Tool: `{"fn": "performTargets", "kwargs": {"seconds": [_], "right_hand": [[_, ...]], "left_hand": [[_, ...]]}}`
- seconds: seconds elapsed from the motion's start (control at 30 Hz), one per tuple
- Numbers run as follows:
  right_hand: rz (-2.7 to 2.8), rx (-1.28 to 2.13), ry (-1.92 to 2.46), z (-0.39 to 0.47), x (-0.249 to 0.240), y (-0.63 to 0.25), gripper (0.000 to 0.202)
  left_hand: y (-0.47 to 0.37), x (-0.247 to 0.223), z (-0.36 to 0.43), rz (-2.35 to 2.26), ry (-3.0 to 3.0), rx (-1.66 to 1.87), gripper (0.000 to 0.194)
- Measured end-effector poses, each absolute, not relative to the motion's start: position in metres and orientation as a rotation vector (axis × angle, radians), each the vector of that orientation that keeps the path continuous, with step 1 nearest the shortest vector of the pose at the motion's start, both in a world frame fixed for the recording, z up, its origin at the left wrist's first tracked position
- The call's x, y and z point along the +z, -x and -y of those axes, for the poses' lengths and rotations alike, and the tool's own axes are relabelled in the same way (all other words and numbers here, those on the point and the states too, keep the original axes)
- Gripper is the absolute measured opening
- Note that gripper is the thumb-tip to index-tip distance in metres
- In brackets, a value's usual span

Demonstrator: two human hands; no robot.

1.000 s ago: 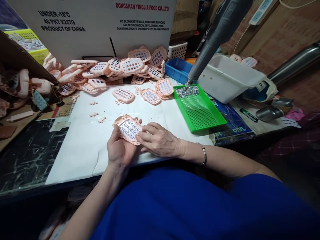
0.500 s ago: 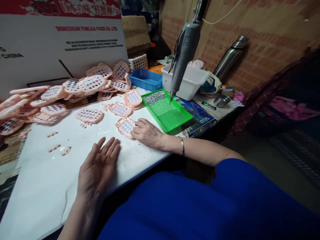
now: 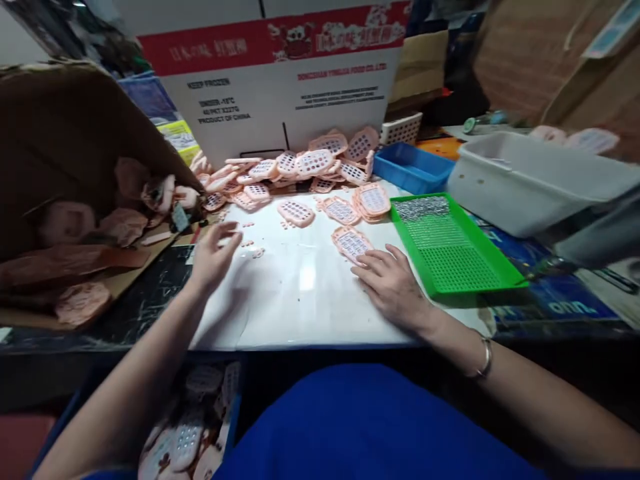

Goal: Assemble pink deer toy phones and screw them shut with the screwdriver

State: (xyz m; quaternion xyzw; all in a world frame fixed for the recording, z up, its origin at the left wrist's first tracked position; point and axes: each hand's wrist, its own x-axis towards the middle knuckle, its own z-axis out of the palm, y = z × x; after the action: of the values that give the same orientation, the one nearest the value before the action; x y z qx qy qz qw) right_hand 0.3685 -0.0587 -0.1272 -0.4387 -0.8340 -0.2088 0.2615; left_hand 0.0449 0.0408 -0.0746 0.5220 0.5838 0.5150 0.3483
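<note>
My left hand (image 3: 215, 259) hovers over the left side of the white work surface (image 3: 300, 313), fingers curved and apart, holding nothing. Near its fingertips lie a few small pink button strips (image 3: 257, 253). My right hand (image 3: 393, 283) lies flat with its fingers stretched out, the fingertips touching the near edge of a pink plastic shell with a white keypad (image 3: 351, 242). Beyond it are a similar keypad shell (image 3: 341, 210) and a small stack of shells (image 3: 373, 201). A pink front cover with holes (image 3: 296, 213) rests farther left.
Many pink covers are heaped (image 3: 300, 167) against a white carton (image 3: 280, 100). On the right are a green tray (image 3: 475, 267) with screws, a blue bin (image 3: 413, 167), a white tub (image 3: 540, 180) and a blurred electric screwdriver (image 3: 605, 230). An open cardboard box (image 3: 75, 147) stands left.
The view has swung left, bringing the cardboard box and a bin of parts below into sight. My left hand has moved left and turned from palm up; my right hand stays at the keypad shell.
</note>
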Motion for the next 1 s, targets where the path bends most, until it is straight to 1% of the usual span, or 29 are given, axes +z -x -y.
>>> {"fn": "performTargets", "kwargs": {"seconds": [0.07, 0.17, 0.23, 0.33, 0.47, 0.53, 0.57, 0.6, 0.63, 0.73, 0.77, 0.9, 1.0], "right_hand": [[2.244, -0.543, 1.144, 0.06, -0.126, -0.365, 0.023], [2.245, -0.514, 1.127, 0.061, -0.122, -0.361, 0.024], [2.246, -0.503, 1.103, 0.06, -0.122, -0.36, 0.024], [2.252, -0.481, 1.083, 0.057, -0.125, -0.36, 0.024], [2.274, -0.417, 1.091, 0.057, -0.129, -0.359, 0.021], [2.28, -0.386, 1.09, 0.058, -0.131, -0.358, 0.019], [2.282, -0.373, 1.093, 0.058, -0.131, -0.358, 0.018], [2.282, -0.362, 1.099, 0.059, -0.131, -0.358, 0.017], [2.28, -0.354, 1.108, 0.059, -0.131, -0.359, 0.017], [2.285, -0.337, 1.123, 0.061, -0.132, -0.358, 0.017], [2.289, -0.334, 1.119, 0.061, -0.133, -0.358, 0.017], [2.315, -0.324, 1.091, 0.064, -0.134, -0.359, 0.02], [2.304, -0.281, 1.062, 0.066, -0.133, -0.361, 0.023]], "left_hand": [[-0.014, -0.061, -0.072, -1.735, -1.402, 1.359, 0.022], [0.016, -0.051, -0.114, -2.088, -1.422, 1.335, 0.036], [0.026, -0.052, -0.135, -2.233, -1.479, 1.261, 0.042], [0.028, -0.056, -0.155, -2.296, -1.64, 1.098, 0.05], [0.023, -0.055, -0.166, -2.314, -1.76, 0.921, 0.079], [0.021, -0.051, -0.165, -2.335, -1.769, 0.906, 0.085], [0.02, -0.049, -0.163, -2.34, -1.772, 0.912, 0.083], [0.02, -0.046, -0.16, -2.342, -1.773, 0.93, 0.076], [0.02, -0.044, -0.156, -2.342, -1.769, 0.957, 0.066], [0.022, -0.04, -0.143, -2.357, -1.68, 1.103, 0.022], [0.023, -0.039, -0.139, -2.358, -1.628, 1.161, 0.015], [0.029, -0.038, -0.13, -2.264, -1.373, 1.441, 0.028], [0.034, -0.036, -0.121, -1.968, -1.327, 1.717, 0.033]]}}
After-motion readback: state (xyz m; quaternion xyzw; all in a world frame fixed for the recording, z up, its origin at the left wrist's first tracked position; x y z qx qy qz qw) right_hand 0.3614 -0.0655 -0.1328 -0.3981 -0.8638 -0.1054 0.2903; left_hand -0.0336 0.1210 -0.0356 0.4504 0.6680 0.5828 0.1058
